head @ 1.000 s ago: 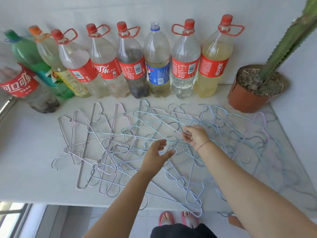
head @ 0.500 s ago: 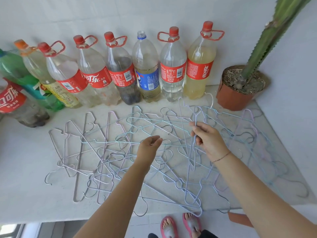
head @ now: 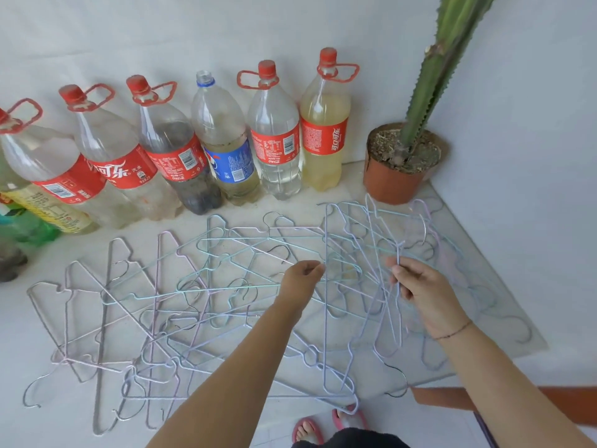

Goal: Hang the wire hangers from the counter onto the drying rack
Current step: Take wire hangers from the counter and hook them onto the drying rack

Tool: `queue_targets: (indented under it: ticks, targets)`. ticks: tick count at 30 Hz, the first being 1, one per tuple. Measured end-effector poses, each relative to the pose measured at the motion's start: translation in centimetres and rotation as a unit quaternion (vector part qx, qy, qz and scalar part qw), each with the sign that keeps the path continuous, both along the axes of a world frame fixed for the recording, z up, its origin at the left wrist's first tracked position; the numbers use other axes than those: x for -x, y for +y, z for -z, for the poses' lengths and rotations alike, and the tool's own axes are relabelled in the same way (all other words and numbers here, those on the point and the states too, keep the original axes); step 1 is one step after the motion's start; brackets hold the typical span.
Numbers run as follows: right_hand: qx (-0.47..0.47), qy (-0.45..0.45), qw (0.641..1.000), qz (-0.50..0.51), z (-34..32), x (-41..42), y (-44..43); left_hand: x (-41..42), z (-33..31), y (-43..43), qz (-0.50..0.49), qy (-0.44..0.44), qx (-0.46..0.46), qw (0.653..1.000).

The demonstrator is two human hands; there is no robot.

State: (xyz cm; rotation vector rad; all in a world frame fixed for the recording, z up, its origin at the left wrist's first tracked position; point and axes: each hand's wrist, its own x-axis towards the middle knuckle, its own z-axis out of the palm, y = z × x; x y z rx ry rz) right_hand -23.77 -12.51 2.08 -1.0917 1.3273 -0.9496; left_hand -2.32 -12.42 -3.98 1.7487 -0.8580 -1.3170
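Observation:
A tangle of pastel wire hangers (head: 181, 305) lies spread over the white counter (head: 35, 321). My right hand (head: 420, 292) grips a pale lilac hanger (head: 387, 331) at its neck and holds it tilted up above the pile, hook end pointing to the back. My left hand (head: 300, 279) pinches the wire of a hanger (head: 325, 240) near the middle of the pile. No drying rack is in view.
A row of large plastic soda bottles (head: 226, 140) lines the back wall. A cactus in a terracotta pot (head: 394, 176) stands in the right corner. The counter's front edge runs just above my feet in pink sandals (head: 326, 425).
My right hand has lifted its hanger higher off the pile and drawn it rightward. My left hand has closed from spread fingers into a pinch on a wire. The camera has tilted up.

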Motion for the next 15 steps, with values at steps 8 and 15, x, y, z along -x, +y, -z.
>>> queue_targets:
  ticks: [8,15]
  targets:
    - [-0.008,-0.004,0.997,0.083,1.2,5.1,0.3,5.2,0.6,0.1,0.074,-0.008,-0.007,0.997]
    - [-0.014,-0.016,0.993,0.115,1.5,6.9,1.1,8.3,1.2,1.0,0.122,-0.082,-0.023,0.989]
